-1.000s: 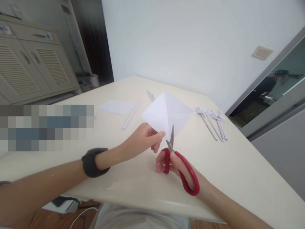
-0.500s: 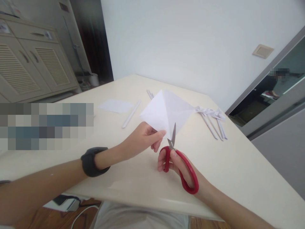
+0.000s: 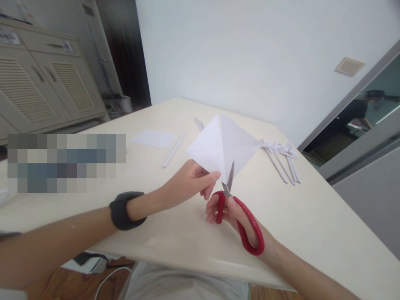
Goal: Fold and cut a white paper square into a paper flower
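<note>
Between thumb and fingers, my left hand (image 3: 201, 181) pinches the lower left edge of a white sheet of paper (image 3: 208, 146). The sheet is held up like a diamond, with a crease down its middle. My right hand (image 3: 231, 210) has its thumb and fingers through the red handles of a pair of scissors (image 3: 250, 223). The blades are spread, one on each side of the paper's bottom corner, just right of my left thumb. Whether they touch the paper I cannot tell.
On the cream table (image 3: 175, 233) lie a pile of white paper pieces (image 3: 154, 138) and a rolled paper tube (image 3: 174, 150). More paper tubes (image 3: 197, 123) lie behind the sheet. Right of it are folded paper strips (image 3: 278, 146) with several tubes. A wall switch (image 3: 349, 66) is at upper right.
The whole view has shifted slightly, so everything sits a little further right. Both hands keep their holds, and the blades remain spread at the paper's bottom corner.
</note>
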